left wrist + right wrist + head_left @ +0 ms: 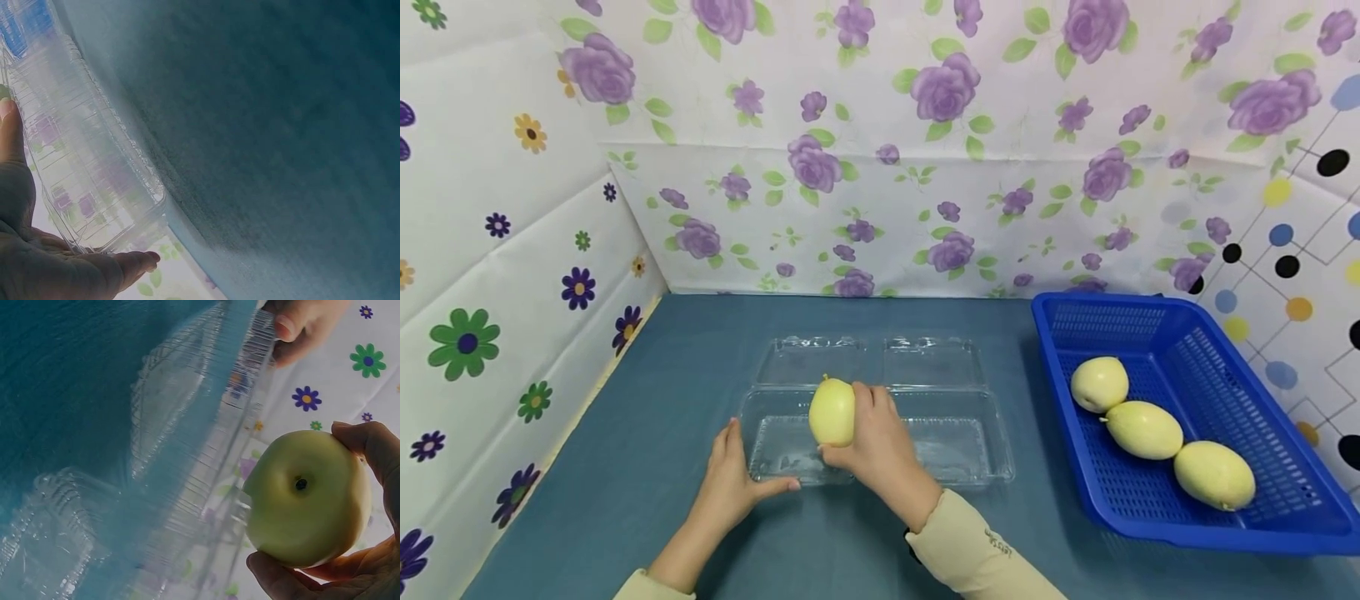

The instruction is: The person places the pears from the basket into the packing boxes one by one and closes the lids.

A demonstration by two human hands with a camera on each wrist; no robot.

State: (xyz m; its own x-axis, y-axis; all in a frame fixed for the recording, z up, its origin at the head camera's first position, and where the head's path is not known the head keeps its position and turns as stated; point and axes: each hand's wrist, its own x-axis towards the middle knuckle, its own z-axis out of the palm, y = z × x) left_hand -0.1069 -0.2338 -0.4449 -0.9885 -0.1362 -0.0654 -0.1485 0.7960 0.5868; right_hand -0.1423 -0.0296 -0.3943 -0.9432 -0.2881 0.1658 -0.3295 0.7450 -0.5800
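My right hand (883,442) holds a pale yellow pear (831,411) above the left part of a clear plastic container (1000,417). In the right wrist view, thumb and fingers grip the pear (306,512) from its sides, and its dark-centred end faces the camera. The container stands with its lid (812,364) laid back, in two sections side by side. At its front left corner is my left hand (726,479), thumb and fingers spread and fairly straight. The left wrist view shows this hand (62,269) around the container's corner (156,200).
On the right stands a blue plastic basket (1075,492) with three pale yellow pears (1145,431) in it. A blue-green cloth (647,442) covers the table. Flower-patterned sheets (887,208) rise at the back and left, with a dotted one (1300,275) on the right.
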